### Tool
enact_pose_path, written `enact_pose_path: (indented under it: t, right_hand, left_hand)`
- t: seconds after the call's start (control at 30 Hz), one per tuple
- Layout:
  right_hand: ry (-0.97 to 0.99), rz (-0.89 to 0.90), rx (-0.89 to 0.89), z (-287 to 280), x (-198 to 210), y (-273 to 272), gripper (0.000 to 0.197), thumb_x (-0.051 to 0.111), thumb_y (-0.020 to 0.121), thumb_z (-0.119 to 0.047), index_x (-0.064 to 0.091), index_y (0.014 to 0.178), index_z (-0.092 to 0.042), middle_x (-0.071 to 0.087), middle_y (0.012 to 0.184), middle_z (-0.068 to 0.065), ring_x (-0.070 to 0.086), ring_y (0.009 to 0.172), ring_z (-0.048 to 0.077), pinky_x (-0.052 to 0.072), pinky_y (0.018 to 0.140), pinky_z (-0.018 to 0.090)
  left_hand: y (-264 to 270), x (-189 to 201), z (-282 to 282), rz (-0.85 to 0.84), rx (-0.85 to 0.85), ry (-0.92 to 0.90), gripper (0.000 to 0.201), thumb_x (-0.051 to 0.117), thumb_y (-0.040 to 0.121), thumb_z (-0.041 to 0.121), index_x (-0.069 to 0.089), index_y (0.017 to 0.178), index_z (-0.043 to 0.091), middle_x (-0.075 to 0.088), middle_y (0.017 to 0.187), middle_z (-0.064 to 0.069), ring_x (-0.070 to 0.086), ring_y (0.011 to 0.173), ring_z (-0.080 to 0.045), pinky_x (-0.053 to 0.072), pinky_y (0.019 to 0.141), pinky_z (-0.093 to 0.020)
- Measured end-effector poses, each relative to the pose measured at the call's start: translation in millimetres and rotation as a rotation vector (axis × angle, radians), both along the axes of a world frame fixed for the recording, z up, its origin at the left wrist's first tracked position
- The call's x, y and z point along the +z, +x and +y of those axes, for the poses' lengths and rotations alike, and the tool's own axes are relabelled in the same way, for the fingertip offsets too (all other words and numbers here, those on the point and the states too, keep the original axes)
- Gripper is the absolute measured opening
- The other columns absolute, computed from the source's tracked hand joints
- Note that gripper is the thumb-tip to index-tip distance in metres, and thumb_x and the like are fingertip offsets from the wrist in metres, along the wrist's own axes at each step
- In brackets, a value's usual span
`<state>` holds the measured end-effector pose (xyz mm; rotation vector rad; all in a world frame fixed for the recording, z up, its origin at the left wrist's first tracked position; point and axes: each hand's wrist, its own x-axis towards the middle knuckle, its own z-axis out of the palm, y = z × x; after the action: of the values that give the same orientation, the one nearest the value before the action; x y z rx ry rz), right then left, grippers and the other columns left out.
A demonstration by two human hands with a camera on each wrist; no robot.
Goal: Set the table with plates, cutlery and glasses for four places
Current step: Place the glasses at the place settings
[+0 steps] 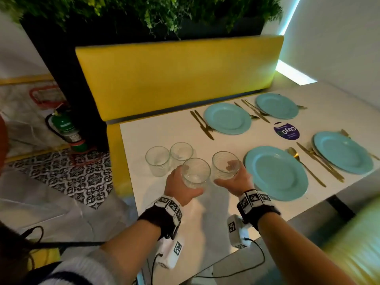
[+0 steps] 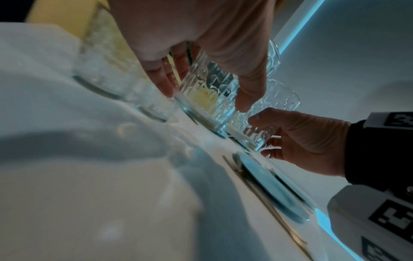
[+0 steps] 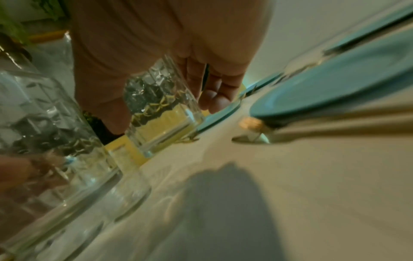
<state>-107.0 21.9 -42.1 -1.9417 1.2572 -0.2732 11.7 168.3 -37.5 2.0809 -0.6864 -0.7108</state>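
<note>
Four clear patterned glasses stand grouped at the left end of the white table (image 1: 156, 130). My left hand (image 1: 188, 182) grips the near glass (image 1: 195, 173), thumb on the near side; the left wrist view shows this glass (image 2: 208, 91) between my thumb and fingers. My right hand (image 1: 227, 173) grips the glass (image 1: 225, 165) beside it, seen close in the right wrist view as glass (image 3: 161, 106). Both bases are at or just above the tabletop; I cannot tell which. Two free glasses (image 1: 157, 161) (image 1: 181, 152) stand behind. Four blue plates (image 1: 275, 172) (image 1: 227, 118) (image 1: 276, 105) (image 1: 342, 152) lie with gold cutlery (image 1: 202, 125) beside them.
A yellow bench back (image 1: 174, 75) runs along the table's far side under a planter. A round purple sticker (image 1: 286, 130) lies between the plates. A wall borders the table's right end. A green fire extinguisher (image 1: 65, 128) stands on the tiled floor at left.
</note>
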Motion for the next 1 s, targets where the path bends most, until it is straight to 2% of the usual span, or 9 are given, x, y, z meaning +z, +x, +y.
enact_pose_path:
  t: [0.07,0.23,0.43,0.6,0.73,0.83,1.0]
  right_hand:
    - [-0.036,-0.008,-0.048,-10.8,16.6,-14.3,0.076,0.087,0.06,-0.029,0.05,0.124,-0.017,0.061,0.12,0.003,0.057,0.112,0.023,0.043,0.092,0.028]
    - [-0.109,-0.008,-0.139,-47.2,56.0,-52.8,0.082,0.088,0.058,-0.031,0.048,0.128,-0.015,0.06,0.123,0.003,0.056,0.115,0.023,0.041,0.094,0.026]
    - [-0.168,-0.026,-0.253,-116.1,82.8,-92.7,0.076,0.088,0.059,-0.029,0.051,0.124,-0.016,0.062,0.12,0.004,0.058,0.112,0.023,0.042,0.093,0.025]
    - [-0.137,-0.1,-0.363,-205.3,84.6,-114.5,0.073,0.089,0.056,-0.025,0.053,0.119,-0.016,0.063,0.118,0.006,0.06,0.109,0.026,0.049,0.097,0.036]
    - [-0.123,-0.111,-0.419,-280.4,82.1,-125.4,0.074,0.088,0.057,-0.021,0.052,0.121,-0.012,0.061,0.12,0.009,0.057,0.113,0.027,0.046,0.099,0.035]
    - [-0.091,-0.1,-0.466,-334.2,76.8,-130.9,0.073,0.088,0.059,-0.024,0.051,0.121,-0.013,0.059,0.123,0.01,0.056,0.113,0.028,0.046,0.098,0.038]
    - [-0.006,-0.07,-0.569,-405.1,58.7,-131.5,0.081,0.087,0.059,-0.03,0.048,0.127,-0.011,0.056,0.129,0.012,0.053,0.118,0.03,0.045,0.098,0.038]
  left_hand:
    - [-6.8,10.4,-16.4,0.007,-0.004,-0.064,0.087,0.084,0.049,0.036,0.049,0.126,0.017,0.057,0.124,-0.002,0.053,0.117,-0.021,0.043,0.101,-0.031]
    - [-23.4,40.3,-67.5,-0.047,-0.091,-0.147,0.081,0.087,0.056,0.027,0.05,0.127,0.015,0.058,0.123,-0.007,0.056,0.115,-0.024,0.045,0.099,-0.031]
    - [-42.4,69.0,-138.4,-0.06,-0.173,-0.203,0.082,0.086,0.058,0.024,0.048,0.13,0.013,0.057,0.128,-0.005,0.054,0.119,-0.02,0.04,0.094,-0.02]
    - [-52.0,71.7,-212.2,0.004,-0.157,-0.221,0.084,0.089,0.055,0.021,0.048,0.128,0.013,0.057,0.127,-0.005,0.054,0.119,-0.021,0.038,0.092,-0.019]
    - [-57.0,71.9,-274.4,-0.014,-0.132,-0.195,0.081,0.088,0.055,0.022,0.05,0.126,0.012,0.059,0.125,-0.007,0.056,0.117,-0.023,0.042,0.093,-0.023]
    - [-57.4,70.1,-317.6,-0.024,-0.112,-0.174,0.08,0.089,0.055,0.026,0.052,0.125,0.012,0.06,0.126,-0.005,0.056,0.117,-0.022,0.041,0.093,-0.022]
    - [-54.3,57.1,-368.7,-0.03,-0.075,-0.158,0.079,0.088,0.056,0.026,0.052,0.125,0.014,0.061,0.124,-0.003,0.057,0.115,-0.02,0.042,0.094,-0.022]
